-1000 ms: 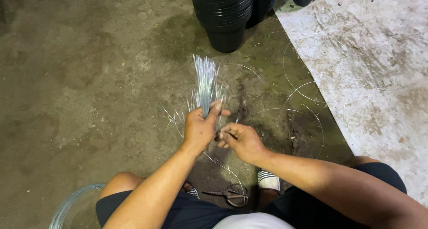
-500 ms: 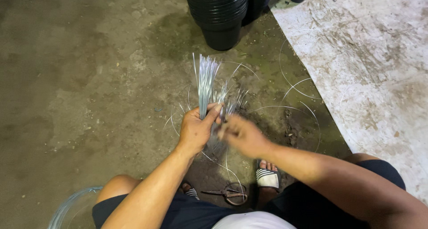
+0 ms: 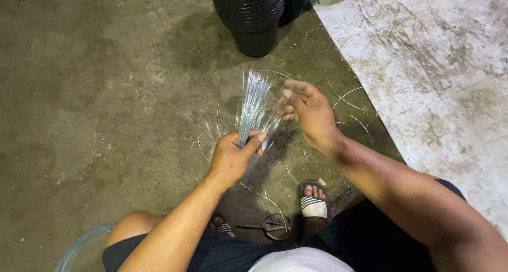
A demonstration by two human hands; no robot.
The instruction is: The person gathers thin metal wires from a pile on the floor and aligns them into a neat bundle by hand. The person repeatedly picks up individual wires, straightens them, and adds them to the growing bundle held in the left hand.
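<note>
Beyond your fingers stands a stack of black pots (image 3: 254, 18); scissors (image 3: 267, 228) lie behind them, on the floor (image 3: 95, 92). Your left hand (image 3: 233, 158) clenches the wire bundle (image 3: 253, 105); your right hand (image 3: 309, 113), fingers loosely spread, touches its fanned tips.

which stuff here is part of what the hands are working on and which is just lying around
In hand:
- bundle of cut wires, gripped by left hand
- right hand at the wire tips

Lying about:
- scissors
- stacked black pots
- loose wire loops
- wire coil
</note>
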